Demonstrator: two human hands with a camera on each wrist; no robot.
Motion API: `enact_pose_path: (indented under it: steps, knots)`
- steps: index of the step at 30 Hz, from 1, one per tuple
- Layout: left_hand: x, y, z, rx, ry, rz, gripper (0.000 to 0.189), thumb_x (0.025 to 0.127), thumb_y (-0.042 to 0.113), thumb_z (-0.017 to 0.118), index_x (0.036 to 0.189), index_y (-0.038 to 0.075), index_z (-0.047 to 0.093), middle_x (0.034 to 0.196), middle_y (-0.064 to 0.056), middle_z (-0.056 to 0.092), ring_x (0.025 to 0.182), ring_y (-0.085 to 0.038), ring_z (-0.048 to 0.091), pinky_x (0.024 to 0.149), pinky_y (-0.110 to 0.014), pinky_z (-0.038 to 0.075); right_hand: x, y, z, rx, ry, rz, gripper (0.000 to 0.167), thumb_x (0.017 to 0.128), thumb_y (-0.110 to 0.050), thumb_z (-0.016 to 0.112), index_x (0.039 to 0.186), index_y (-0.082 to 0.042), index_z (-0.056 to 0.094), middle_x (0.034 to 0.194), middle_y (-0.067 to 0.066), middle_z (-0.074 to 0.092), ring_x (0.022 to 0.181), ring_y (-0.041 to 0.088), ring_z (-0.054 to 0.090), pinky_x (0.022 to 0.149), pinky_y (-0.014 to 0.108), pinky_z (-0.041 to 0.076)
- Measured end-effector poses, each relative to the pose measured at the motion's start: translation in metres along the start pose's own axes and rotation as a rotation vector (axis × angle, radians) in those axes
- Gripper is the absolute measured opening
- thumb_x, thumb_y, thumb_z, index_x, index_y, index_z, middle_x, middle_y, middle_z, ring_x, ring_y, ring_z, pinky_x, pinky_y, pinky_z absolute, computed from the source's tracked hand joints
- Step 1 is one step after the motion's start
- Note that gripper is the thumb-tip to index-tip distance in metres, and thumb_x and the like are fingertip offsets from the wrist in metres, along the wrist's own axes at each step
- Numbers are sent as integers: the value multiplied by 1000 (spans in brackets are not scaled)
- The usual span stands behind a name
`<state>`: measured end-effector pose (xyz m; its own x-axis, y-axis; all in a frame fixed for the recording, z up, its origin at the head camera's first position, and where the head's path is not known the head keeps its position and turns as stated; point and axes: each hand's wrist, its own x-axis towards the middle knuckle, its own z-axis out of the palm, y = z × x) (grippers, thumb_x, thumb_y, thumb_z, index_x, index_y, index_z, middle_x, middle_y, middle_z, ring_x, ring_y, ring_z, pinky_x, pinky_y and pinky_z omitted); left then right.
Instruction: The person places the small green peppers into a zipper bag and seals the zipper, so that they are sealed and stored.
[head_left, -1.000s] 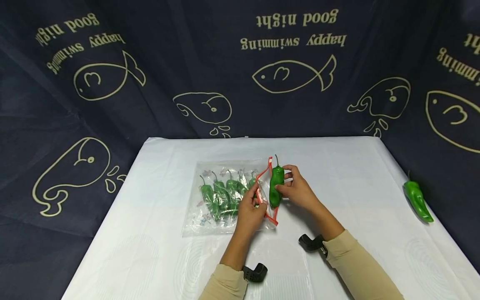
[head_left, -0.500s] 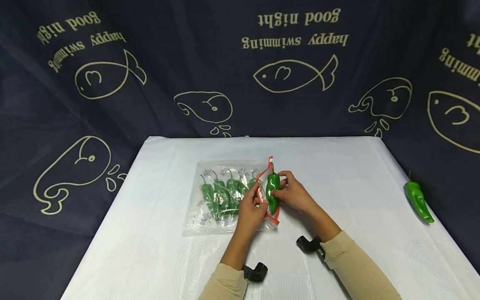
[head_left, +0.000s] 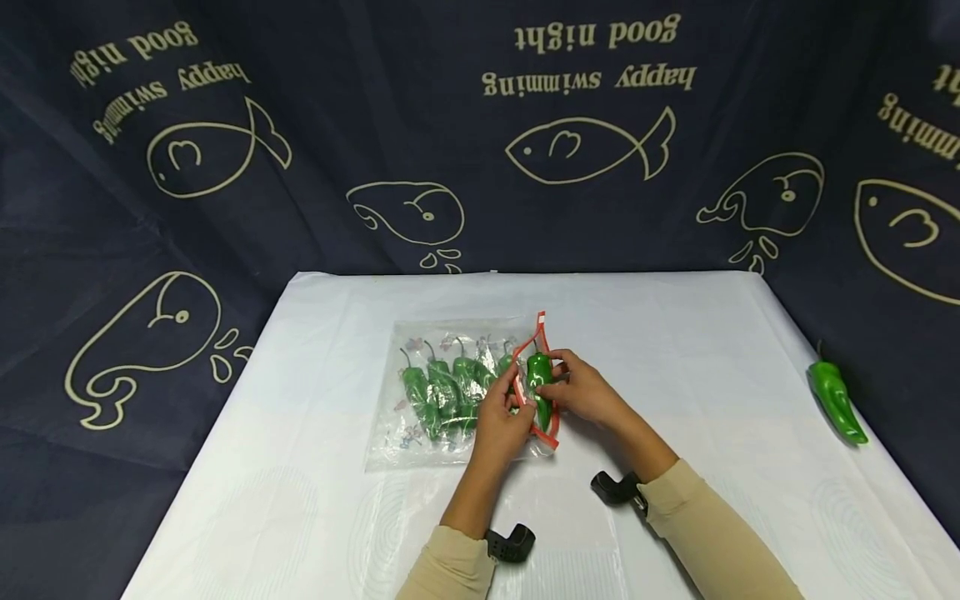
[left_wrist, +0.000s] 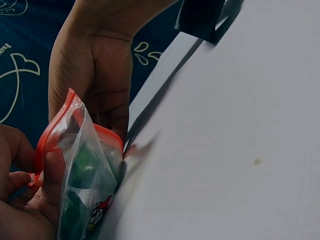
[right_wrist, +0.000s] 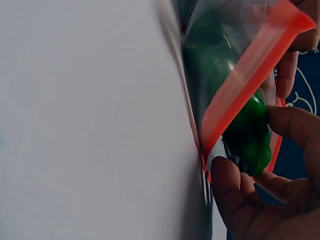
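Note:
A clear zip bag (head_left: 382,433) with red edging at its mouth lies flat on the table, several green peppers (head_left: 444,396) inside it. My left hand (head_left: 504,421) pinches the near side of the red-edged mouth and holds it apart. My right hand (head_left: 588,390) grips another green pepper (head_left: 538,367), fingers on its right side and thumb across it. In the right wrist view, that pepper (right_wrist: 252,142) sits partly behind the red edging (right_wrist: 240,90), its end between thumb and fingers. Clear film covers green shapes (left_wrist: 85,167) in the left wrist view.
One more green pepper (head_left: 836,402) lies alone near the table's right edge. A white cloth (head_left: 675,333) covers the table. Dark fabric (head_left: 480,225) printed with fish and whales hangs behind it. Each wrist wears a black device (head_left: 512,544).
My right hand has carried the pepper left and slightly nearer, from beside the bag's mouth to within the red edging. My left hand and the bag have stayed almost still.

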<state>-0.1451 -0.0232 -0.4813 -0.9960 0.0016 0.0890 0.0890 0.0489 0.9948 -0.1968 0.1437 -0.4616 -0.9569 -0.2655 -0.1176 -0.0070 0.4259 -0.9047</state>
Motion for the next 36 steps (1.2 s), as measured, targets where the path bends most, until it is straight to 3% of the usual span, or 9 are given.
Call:
enact_pose_path:
  steps: [5,14,21,25,30,36]
  knots:
    - [0,1,1,15,1,0,67,84,-6,64,147,2,45,132,-16,55,87,-21,64,62,-22,55,2,2,0,10,-16,1,60,89,-12,70,141,5,45,109,19,57,79,20,60,63,33,54]
    - [1,1,1,39,7,23,68,82,-7,64,146,0,46,131,-15,56,83,-16,64,58,-22,54,1,2,-1,193,-55,23,56,95,-5,59,146,6,39,113,23,53,94,27,62,78,38,57]
    - [1,2,0,64,9,29,68,83,-6,65,147,4,47,133,-13,57,87,-18,64,62,-20,53,0,-1,-2,269,-65,23,56,94,0,48,148,8,33,119,29,50,90,28,66,81,44,57]
    - [0,4,1,62,11,26,68,84,-7,65,148,3,45,136,-14,56,89,-23,63,63,-18,50,2,0,1,295,-70,30,58,92,3,46,148,7,33,120,28,50,86,24,65,79,41,58]
    - [-6,21,0,43,8,22,66,84,-12,62,147,-3,43,137,-22,54,88,-28,63,60,-16,47,3,-1,6,310,-67,41,58,89,5,46,146,7,35,120,27,51,86,22,65,76,34,58]
    - [-15,46,-3,5,-19,24,64,83,-14,59,145,-8,42,137,-27,52,81,-23,61,57,-16,47,2,-4,7,322,-80,46,60,88,4,46,147,5,35,125,27,53,90,23,66,77,33,57]
